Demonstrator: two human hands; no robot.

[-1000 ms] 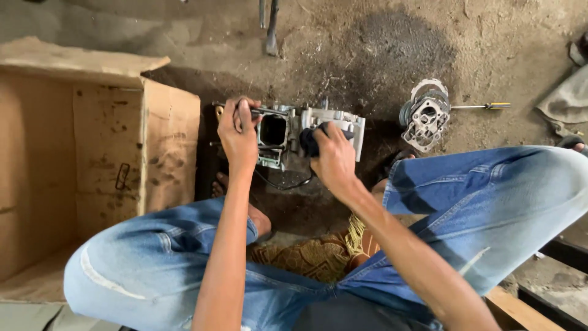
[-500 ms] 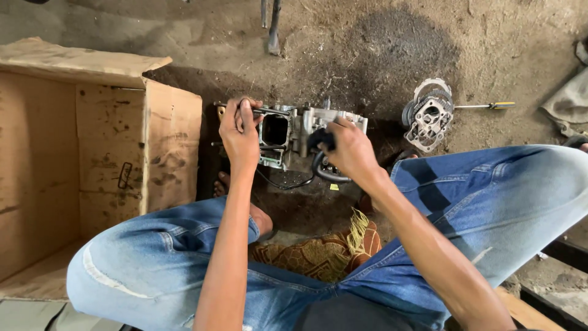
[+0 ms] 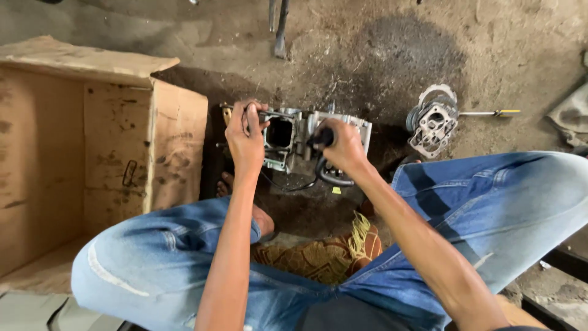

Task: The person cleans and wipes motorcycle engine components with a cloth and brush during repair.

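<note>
Left third of frame: open cardboard box (image 3: 92, 153), stained, flaps raised. Lower half: person's knees in blue jeans, seated over a patterned cloth (image 3: 318, 254). Centre, on the dirt floor (image 3: 380, 55): grey metal engine casing (image 3: 294, 138) with a square opening facing up. Left hand (image 3: 246, 138) curled over the casing's left edge, fingers closed on it. Right hand (image 3: 343, 147) fisted around a black tool handle (image 3: 321, 138) against the casing's right part. Upper right: separate cylinder head (image 3: 433, 121), well apart, a screwdriver (image 3: 493, 113) just beside it.
</note>
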